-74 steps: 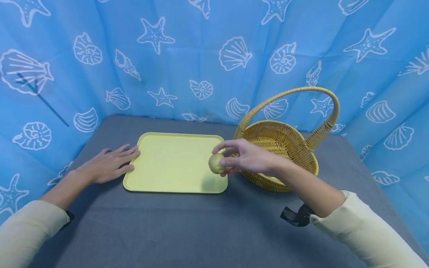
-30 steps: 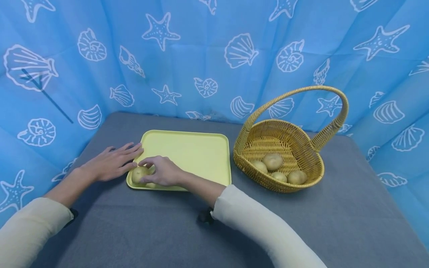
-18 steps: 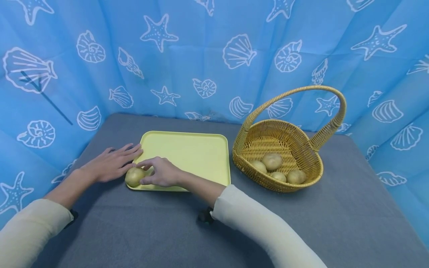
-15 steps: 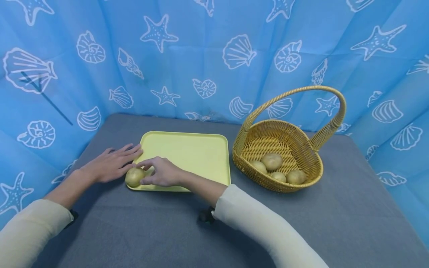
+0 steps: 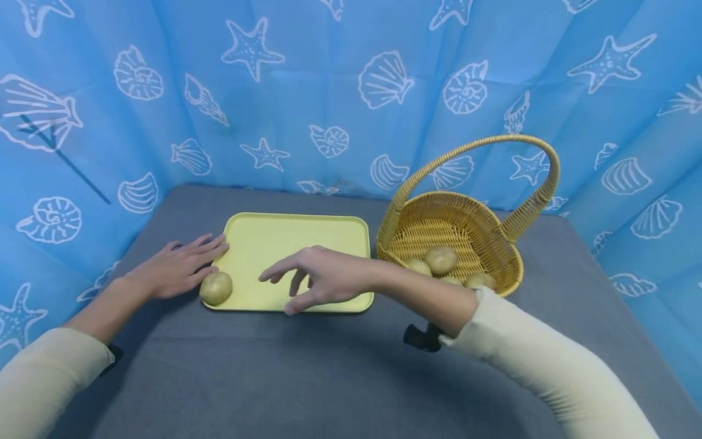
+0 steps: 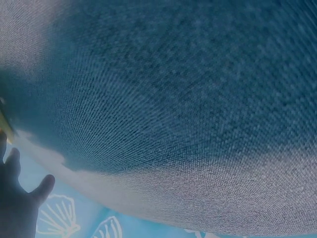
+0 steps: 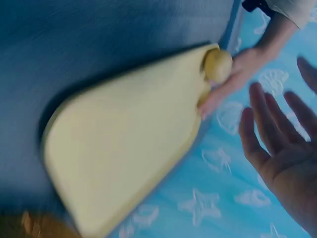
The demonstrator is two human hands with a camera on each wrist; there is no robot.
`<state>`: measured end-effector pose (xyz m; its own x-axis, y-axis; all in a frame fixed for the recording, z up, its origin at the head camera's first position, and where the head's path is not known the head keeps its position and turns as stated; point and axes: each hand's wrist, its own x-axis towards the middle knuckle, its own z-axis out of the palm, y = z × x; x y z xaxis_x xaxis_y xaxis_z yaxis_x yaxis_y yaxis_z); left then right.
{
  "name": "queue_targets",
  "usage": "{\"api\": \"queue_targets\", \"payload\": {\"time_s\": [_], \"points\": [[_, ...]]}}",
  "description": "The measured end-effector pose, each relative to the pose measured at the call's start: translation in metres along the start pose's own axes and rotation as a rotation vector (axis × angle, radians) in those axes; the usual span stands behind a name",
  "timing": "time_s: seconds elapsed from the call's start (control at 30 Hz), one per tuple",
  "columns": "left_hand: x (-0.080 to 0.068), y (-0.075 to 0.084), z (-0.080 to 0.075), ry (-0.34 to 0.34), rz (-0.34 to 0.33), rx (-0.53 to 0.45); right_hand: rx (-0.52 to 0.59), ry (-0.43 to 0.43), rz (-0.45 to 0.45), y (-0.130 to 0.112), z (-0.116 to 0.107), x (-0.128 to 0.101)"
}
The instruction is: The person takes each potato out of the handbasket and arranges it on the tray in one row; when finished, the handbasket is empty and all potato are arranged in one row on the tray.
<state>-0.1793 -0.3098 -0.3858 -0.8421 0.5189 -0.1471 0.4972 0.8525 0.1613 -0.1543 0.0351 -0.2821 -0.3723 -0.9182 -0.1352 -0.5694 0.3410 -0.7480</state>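
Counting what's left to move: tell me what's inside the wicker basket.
Four potatoes show in the wicker basket. The right forearm and the near rim cover its front floor, so more there cannot be ruled out.

Head view: from above and behind both forearms, facing forward and down over the grey surface (image 5: 307, 378) toward the blue seashell curtain (image 5: 340, 91), far enough back to take in yellow tray (image 5: 296, 244), wicker basket (image 5: 466, 238) and both hands. Left wrist view: very near the cloth, skimming across it, with only the left hand (image 6: 15, 208) at the lower left corner and a strip of curtain below. Right wrist view: tilted and somewhat blurred, looking past the right hand (image 7: 285, 158) at the tray (image 7: 124, 148). Shared with the head view: tray, potato (image 7: 218, 65) at its corner, left hand (image 7: 233, 79), curtain.
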Motion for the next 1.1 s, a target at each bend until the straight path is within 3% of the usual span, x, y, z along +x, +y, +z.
{"api": "queue_targets", "payload": {"time_s": [0.2, 0.37, 0.57, 0.83, 1.1], "points": [[-0.002, -0.001, -0.003, 0.002, 0.007, -0.005, -0.056, -0.131, 0.077, -0.002, -0.032, -0.074], [-0.003, 0.000, -0.004, 0.003, 0.009, -0.007, 0.029, -0.155, 0.149, 0.010, -0.063, -0.131], [-0.002, -0.001, -0.005, 0.005, 0.010, -0.011, 0.178, -0.185, 0.227, 0.049, -0.103, -0.184], [-0.002, -0.001, -0.002, 0.004, 0.007, -0.008, 0.358, -0.225, 0.540, 0.103, -0.120, -0.220], [-0.002, -0.001, 0.001, 0.006, 0.003, -0.007, 0.348, -0.252, 0.657, 0.130, -0.117, -0.227]]}}
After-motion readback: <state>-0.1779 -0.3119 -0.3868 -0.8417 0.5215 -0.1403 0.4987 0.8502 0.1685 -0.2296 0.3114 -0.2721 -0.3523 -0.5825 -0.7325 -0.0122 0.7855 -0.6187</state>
